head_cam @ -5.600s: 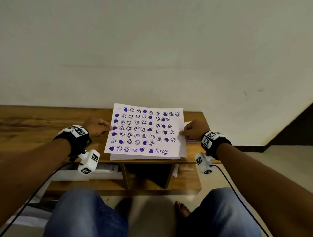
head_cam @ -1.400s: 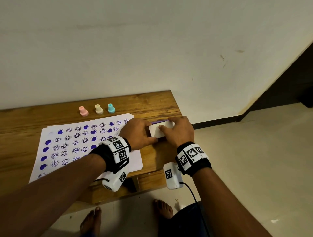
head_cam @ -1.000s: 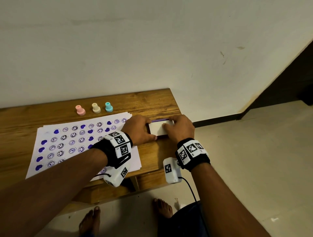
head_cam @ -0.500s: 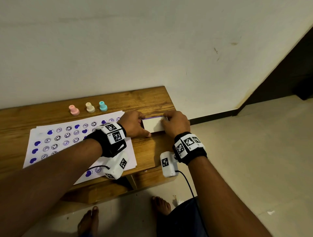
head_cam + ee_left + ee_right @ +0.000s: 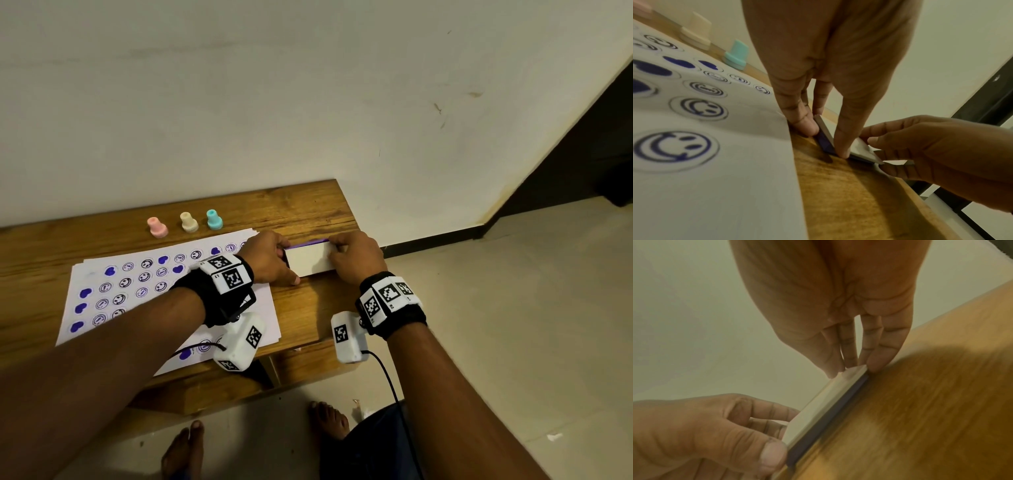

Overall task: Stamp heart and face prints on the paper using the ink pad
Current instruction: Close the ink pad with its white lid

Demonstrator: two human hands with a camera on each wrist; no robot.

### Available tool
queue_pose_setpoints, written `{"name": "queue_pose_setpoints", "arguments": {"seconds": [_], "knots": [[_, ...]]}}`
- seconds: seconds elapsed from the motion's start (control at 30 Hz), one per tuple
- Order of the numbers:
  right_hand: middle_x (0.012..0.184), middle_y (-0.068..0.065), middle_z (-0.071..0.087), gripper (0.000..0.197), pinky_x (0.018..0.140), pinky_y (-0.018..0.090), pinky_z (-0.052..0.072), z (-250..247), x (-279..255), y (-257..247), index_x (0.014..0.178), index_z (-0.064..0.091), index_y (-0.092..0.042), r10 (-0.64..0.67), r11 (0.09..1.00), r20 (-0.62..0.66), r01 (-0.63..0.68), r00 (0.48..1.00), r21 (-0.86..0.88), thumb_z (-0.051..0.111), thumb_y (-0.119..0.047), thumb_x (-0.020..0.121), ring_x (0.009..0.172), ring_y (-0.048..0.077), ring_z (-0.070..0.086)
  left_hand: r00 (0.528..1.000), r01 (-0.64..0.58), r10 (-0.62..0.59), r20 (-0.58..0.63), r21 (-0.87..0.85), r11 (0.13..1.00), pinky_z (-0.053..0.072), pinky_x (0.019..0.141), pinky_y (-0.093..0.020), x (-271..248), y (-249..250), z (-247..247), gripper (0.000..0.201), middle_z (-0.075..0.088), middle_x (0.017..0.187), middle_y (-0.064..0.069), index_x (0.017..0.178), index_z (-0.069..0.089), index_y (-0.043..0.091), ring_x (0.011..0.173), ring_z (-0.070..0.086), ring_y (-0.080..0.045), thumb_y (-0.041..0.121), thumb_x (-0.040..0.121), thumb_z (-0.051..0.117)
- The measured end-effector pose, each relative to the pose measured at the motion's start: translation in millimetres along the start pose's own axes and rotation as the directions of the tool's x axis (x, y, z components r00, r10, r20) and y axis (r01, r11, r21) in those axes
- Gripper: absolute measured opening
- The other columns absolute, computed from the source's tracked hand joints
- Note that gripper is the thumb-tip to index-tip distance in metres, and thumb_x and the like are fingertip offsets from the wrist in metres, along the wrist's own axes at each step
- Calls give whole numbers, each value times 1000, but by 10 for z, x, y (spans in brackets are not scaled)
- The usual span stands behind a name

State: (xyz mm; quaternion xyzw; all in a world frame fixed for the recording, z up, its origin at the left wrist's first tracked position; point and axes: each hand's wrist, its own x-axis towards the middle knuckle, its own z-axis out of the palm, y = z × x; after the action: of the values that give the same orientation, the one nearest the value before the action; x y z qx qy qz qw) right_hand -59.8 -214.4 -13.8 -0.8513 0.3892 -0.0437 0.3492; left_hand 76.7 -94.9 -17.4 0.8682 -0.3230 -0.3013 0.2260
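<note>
The ink pad (image 5: 308, 262), a flat box with a white lid and a purple base, lies on the wooden bench (image 5: 301, 212) right of the paper. My left hand (image 5: 270, 257) pinches its left end (image 5: 823, 138) between thumb and fingers. My right hand (image 5: 356, 255) pinches its right end (image 5: 855, 371). The lid's far edge is slightly raised, showing a purple strip. The paper (image 5: 147, 281) carries rows of purple hearts and smiley faces (image 5: 674, 146). Three stamps stand behind it: pink (image 5: 157, 228), cream (image 5: 188, 222) and teal (image 5: 214, 220).
The bench ends just right of the ink pad, with tiled floor (image 5: 513, 308) beyond. A plain wall (image 5: 308, 102) rises directly behind the bench. My bare feet (image 5: 185, 452) are on the floor below the bench front.
Both hands left the paper's sides and came to the ink pad at the right. Over the last second they kept their hold on its ends while the view shifted.
</note>
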Motion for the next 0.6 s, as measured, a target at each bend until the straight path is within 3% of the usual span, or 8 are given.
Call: {"name": "queue_pose_setpoints", "arguments": {"seconds": [0.17, 0.37, 0.6], "knots": [[130, 9, 64, 39, 101, 37, 47, 15, -62, 2, 130, 64, -20, 37, 999, 1, -37, 999, 13, 63, -14, 91, 121, 29, 59, 1000, 2, -2, 10, 0, 1000, 54, 92, -38, -63, -27, 7, 85, 64, 111, 1, 129, 55, 18, 102, 63, -18, 26, 53, 93], [127, 4, 67, 41, 101, 38, 48, 75, -110, 18, 127, 65, -23, 44, 998, -30, -43, 999, 37, 71, -19, 86, 118, 26, 61, 999, -38, 38, 21, -4, 999, 56, 87, -34, -146, -31, 16, 66, 71, 107, -2, 118, 63, 13, 94, 67, -18, 12, 58, 90], [127, 5, 67, 43, 103, 39, 49, 81, -92, 21, 127, 66, -21, 62, 998, -32, -61, 998, 34, 75, -22, 85, 119, 26, 60, 998, -63, 62, 19, 30, 998, 56, 82, -31, -175, -23, 37, 63, 72, 101, -1, 117, 67, 13, 90, 67, -18, 12, 58, 90]]}}
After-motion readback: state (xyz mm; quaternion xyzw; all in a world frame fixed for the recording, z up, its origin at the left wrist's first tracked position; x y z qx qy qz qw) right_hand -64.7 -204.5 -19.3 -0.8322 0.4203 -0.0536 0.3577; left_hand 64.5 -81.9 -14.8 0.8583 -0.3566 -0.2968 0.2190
